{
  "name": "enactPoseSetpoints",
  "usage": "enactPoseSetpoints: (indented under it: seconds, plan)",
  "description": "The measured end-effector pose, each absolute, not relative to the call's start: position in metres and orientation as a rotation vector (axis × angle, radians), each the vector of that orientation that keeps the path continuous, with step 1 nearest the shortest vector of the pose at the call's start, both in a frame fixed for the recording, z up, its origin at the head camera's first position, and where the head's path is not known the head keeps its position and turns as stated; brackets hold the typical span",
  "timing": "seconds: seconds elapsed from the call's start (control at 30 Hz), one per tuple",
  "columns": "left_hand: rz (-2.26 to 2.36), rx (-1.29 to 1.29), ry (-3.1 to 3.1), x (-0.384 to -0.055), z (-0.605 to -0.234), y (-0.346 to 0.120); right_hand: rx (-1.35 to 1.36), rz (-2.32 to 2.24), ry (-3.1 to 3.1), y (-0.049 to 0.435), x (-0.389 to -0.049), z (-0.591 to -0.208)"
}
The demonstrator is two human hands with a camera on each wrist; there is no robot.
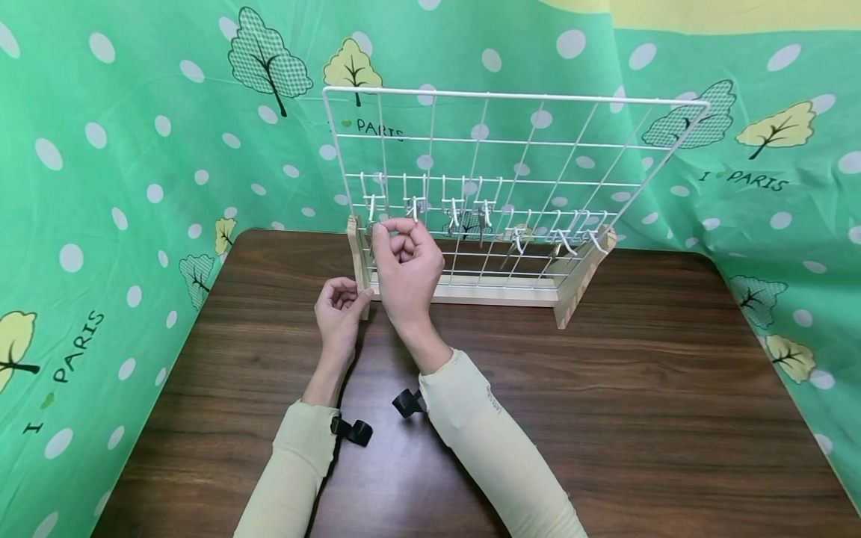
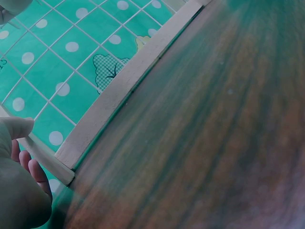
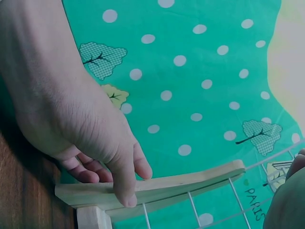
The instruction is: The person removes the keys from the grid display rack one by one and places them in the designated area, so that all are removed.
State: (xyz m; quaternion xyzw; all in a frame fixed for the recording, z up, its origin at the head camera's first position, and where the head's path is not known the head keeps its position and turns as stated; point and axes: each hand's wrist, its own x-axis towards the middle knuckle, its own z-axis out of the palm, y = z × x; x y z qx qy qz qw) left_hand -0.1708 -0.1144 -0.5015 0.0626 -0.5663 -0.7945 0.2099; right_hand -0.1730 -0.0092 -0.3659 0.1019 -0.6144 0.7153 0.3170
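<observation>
A white wire grid rack point(image 1: 538, 140) stands in a wooden base with side legs. My left hand point(image 1: 341, 314) grips the left wooden leg point(image 1: 359, 258); the right wrist view shows its thumb on the near face of that leg point(image 3: 157, 188) and fingers behind. My right hand point(image 1: 408, 273) is raised at the leftmost white hook point(image 1: 373, 205), its thumb and index finger pinching a small dark metal piece there, mostly hidden by the fingertips. Similar slim metal pieces point(image 1: 481, 228) hang from other hooks point(image 1: 487, 214) along the grid.
The rack rests on a dark wood-grain table point(image 1: 639, 396). A light wooden crossbar point(image 1: 494, 295) joins its legs, with the right leg point(image 1: 581, 280) standing farther along. Behind hangs a green dotted cloth point(image 1: 155, 134) with printed trees.
</observation>
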Motion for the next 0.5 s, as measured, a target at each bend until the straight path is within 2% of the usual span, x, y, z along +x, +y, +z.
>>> enactPoseSetpoints:
  seconds: [0.5]
  plan:
    - [-2.221, 0.182, -1.575, -0.1698, -0.4995, -0.1156, 0.287, 1.93, -1.732, -0.0001, -0.1627, -0.3719]
